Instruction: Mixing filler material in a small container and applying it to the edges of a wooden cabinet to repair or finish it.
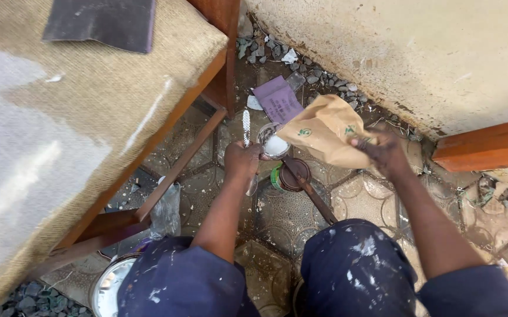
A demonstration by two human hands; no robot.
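Head view: the right hand (385, 151) grips a tilted brown paper bag (324, 136) over a small clear container (274, 142) gripped by the left hand (242, 159). White powder already lies inside; filling looks partway.

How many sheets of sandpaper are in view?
2: a dark sheet lying on the chair seat at top left, and a purple sheet on the ground by the wall. Others may be hidden.
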